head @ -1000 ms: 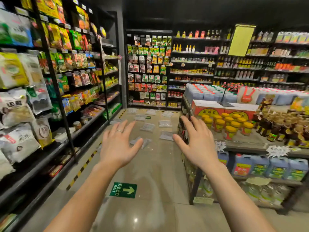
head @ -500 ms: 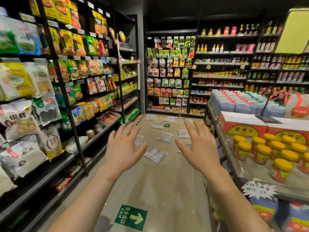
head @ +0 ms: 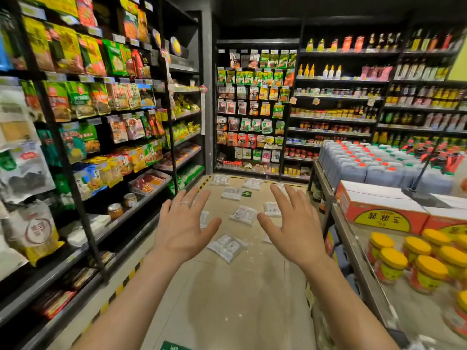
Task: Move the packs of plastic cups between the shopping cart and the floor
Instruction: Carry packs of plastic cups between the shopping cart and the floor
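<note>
1. Left hand (head: 184, 231): held out palm down, fingers straight and spread, nothing in it. A ring (head: 185, 204) sits on one finger.
2. Right hand (head: 290, 228): level with the left and well apart from it, fingers likewise splayed, empty.
3. Nearest pack (head: 228, 246): clear wrap with white labels, lying flat on the floor (head: 227, 304). It is seen in the gap between the two hands, below them, and touches neither.
4. Other packs (head: 243, 214): scattered on the floor beyond the fingertips, each apart from the next, out to the end of the aisle.
5. Left of the left hand: shelves (head: 106, 152) of bagged goods.
6. Right of the right hand: yellow-lidded jars (head: 417, 266) on a display stand, with a red carton (head: 379, 210) behind them.
</note>
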{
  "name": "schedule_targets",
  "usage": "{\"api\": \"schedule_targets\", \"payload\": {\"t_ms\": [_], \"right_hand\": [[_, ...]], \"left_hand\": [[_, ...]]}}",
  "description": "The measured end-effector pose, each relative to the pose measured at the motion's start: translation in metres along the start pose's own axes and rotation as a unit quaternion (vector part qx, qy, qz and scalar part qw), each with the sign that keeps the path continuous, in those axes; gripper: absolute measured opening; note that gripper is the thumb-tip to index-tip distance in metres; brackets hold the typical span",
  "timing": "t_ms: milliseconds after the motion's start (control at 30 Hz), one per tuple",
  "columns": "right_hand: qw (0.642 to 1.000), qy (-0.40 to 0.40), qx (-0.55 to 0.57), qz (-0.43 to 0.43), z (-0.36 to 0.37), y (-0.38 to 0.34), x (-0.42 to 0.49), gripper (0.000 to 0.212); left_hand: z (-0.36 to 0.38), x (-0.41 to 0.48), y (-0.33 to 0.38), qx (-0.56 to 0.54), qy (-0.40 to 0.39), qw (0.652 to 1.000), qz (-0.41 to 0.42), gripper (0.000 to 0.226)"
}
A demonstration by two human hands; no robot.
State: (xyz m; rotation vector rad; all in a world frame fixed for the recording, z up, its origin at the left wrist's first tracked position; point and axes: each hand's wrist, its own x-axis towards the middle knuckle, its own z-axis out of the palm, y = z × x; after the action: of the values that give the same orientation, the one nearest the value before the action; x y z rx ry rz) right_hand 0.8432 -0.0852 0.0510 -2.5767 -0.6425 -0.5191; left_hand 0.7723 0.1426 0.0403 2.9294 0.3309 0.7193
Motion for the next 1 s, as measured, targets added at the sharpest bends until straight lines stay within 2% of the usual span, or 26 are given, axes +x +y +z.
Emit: {"api": "schedule_targets", "payload": {"t_ms": [100,467,567,667,800,1000], "right_hand": [[1.000,-0.008,-0.013,0.005,0.031,0.007,0.050,0.068],[0.997,0.040,-0.052,0.032,0.150,0.002,0.274,0.070],[0.997,0.033,-0.058,0.042,0.185,0.007,0.314,0.070],[0.997,0.025,-0.055,0.049,0.218,0.020,0.347,0.070],[0.997,0.016,-0.039,0.058,0.262,0.042,0.389,0.070],[0.995,0.006,0.001,0.101,0.326,0.099,0.459,0.076]], "left_hand": [[0.029,0.051,-0.017,-0.006,0.001,1.000,0.003,0.073],[0.119,0.283,-0.106,-0.017,0.013,0.998,0.051,0.086],[0.145,0.329,-0.123,-0.025,-0.002,0.998,0.060,0.081],[0.174,0.362,-0.135,-0.022,-0.021,0.997,0.066,0.076],[0.218,0.406,-0.149,-0.018,-0.040,0.996,0.076,0.086],[0.297,0.491,-0.143,-0.012,-0.081,0.993,0.089,0.086]]}}
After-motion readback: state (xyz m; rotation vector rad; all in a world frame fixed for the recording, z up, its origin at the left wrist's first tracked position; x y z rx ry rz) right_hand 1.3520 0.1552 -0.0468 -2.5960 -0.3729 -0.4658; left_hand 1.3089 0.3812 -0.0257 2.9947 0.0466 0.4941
